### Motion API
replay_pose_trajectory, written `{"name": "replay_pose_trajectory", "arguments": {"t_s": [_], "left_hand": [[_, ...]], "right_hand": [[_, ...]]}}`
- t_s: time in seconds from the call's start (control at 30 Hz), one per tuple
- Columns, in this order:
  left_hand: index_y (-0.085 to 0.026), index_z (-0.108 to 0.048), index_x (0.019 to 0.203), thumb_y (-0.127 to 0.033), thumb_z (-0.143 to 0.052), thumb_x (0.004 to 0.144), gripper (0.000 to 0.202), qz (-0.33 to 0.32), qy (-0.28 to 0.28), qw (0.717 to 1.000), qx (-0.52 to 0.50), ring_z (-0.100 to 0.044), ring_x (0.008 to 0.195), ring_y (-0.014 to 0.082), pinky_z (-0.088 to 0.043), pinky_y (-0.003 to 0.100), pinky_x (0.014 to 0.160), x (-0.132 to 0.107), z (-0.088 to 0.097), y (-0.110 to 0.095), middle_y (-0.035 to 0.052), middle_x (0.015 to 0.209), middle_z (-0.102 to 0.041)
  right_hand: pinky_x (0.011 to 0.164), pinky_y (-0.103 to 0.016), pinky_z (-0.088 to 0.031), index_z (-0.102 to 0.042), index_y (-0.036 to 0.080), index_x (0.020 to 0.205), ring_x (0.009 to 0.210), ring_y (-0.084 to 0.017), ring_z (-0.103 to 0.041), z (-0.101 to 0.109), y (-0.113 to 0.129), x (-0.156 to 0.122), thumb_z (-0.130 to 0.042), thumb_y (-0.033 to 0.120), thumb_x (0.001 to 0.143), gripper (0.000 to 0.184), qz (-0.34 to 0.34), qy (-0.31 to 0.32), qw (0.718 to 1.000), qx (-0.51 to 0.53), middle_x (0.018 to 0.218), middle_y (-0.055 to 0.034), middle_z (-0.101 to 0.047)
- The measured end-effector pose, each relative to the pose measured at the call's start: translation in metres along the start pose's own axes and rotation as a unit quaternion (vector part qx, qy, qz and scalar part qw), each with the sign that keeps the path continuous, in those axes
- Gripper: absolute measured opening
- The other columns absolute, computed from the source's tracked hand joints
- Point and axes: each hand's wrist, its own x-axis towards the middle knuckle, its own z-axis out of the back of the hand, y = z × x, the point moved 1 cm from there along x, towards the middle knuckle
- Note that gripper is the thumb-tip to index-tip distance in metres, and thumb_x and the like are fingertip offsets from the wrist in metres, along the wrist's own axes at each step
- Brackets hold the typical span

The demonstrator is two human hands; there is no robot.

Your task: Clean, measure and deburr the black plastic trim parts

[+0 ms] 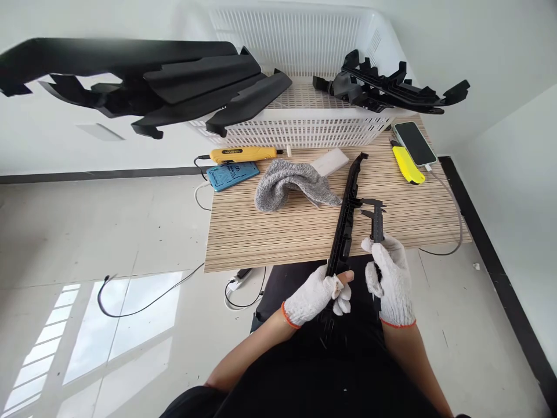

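Note:
My left hand (315,296), in a white knit glove with the thumb tip bare, is wrapped round the lower part of a long black plastic trim part (344,226). The part slants up and away across the table's front edge, its ribbed side showing. In my gloved right hand (391,276) is a dark caliper (378,223), held upright with its jaws pointing left towards the part's middle. The upper jaw lies close to a small tab on the part; whether they touch I cannot tell. A grey knit cloth (287,184) lies just left of the part.
A white basket (300,128) at the back bears several black trim parts (187,81), some jutting far left. On the striped table (261,238) are a yellow corded tool (243,154), blue box (232,175), white block (331,162), yellow cutter (407,165) and cabled phone (415,143).

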Motion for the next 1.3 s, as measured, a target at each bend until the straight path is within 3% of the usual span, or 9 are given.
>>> {"name": "replay_pose_trajectory", "arguments": {"t_s": [0.27, 0.37, 0.5, 0.73, 1.2, 1.3], "left_hand": [[-0.016, -0.054, 0.068, -0.072, -0.076, 0.076, 0.061, 0.015, 0.0, 1.0, 0.005, -0.059, 0.044, 0.0112, -0.046, 0.022, 0.042, 0.002, 0.0, 0.0, 0.0017, 0.057, -0.06], [-0.015, -0.056, 0.068, -0.074, -0.075, 0.075, 0.062, 0.016, 0.001, 1.0, 0.008, -0.059, 0.044, 0.0111, -0.046, 0.022, 0.043, 0.001, -0.001, -0.001, 0.0021, 0.057, -0.06], [-0.016, -0.054, 0.068, -0.072, -0.078, 0.073, 0.061, 0.02, 0.0, 1.0, 0.002, -0.059, 0.044, 0.0115, -0.045, 0.022, 0.042, 0.0, -0.003, -0.005, 0.0014, 0.057, -0.06], [-0.015, -0.056, 0.065, -0.071, -0.075, 0.075, 0.06, 0.012, 0.008, 1.0, 0.016, -0.057, 0.043, 0.0113, -0.044, 0.022, 0.042, 0.001, -0.002, -0.006, 0.0018, 0.055, -0.059], [-0.015, -0.056, 0.066, -0.073, -0.074, 0.075, 0.061, 0.017, 0.011, 1.0, 0.01, -0.057, 0.043, 0.0116, -0.043, 0.022, 0.041, 0.002, -0.002, -0.003, 0.0022, 0.054, -0.059], [-0.015, -0.055, 0.064, -0.076, -0.071, 0.076, 0.064, 0.012, 0.018, 1.0, 0.008, -0.056, 0.042, 0.011, -0.042, 0.022, 0.041, 0.003, -0.002, -0.001, 0.0025, 0.053, -0.058]], "right_hand": [[0.024, -0.018, -0.03, -0.06, 0.021, 0.097, 0.031, -0.003, -0.044, -0.009, 0.001, 0.009, -0.077, 0.048, 0.086, 0.035, -0.018, -0.06, 0.998, -0.015, 0.098, -0.0029, -0.076], [0.026, -0.018, -0.031, -0.066, 0.017, 0.094, 0.032, -0.007, -0.048, -0.015, 0.008, 0.013, -0.075, 0.05, 0.086, 0.035, -0.044, -0.068, 0.995, -0.057, 0.078, -0.004, -0.075], [0.027, -0.019, -0.033, -0.065, 0.017, 0.086, 0.03, -0.01, -0.047, -0.019, 0.011, 0.015, -0.079, 0.055, 0.08, 0.041, -0.091, -0.071, 0.991, -0.073, 0.052, 0.0013, -0.062], [0.025, -0.018, -0.032, -0.046, 0.024, 0.085, 0.033, -0.008, -0.05, -0.02, 0.004, 0.012, -0.085, 0.058, 0.074, 0.053, -0.05, -0.07, 0.996, -0.001, 0.073, 0.0037, -0.072], [0.022, -0.018, -0.029, -0.049, 0.023, 0.086, 0.029, -0.007, -0.047, -0.019, 0.005, 0.011, -0.08, 0.057, 0.08, 0.047, -0.048, -0.061, 0.996, -0.032, 0.072, 0.0036, -0.069], [0.023, -0.019, -0.03, -0.052, 0.023, 0.097, 0.03, -0.007, -0.048, -0.022, 0.006, 0.01, -0.08, 0.052, 0.081, 0.043, -0.023, -0.064, 0.997, -0.022, 0.077, 0.0037, -0.071]]}}
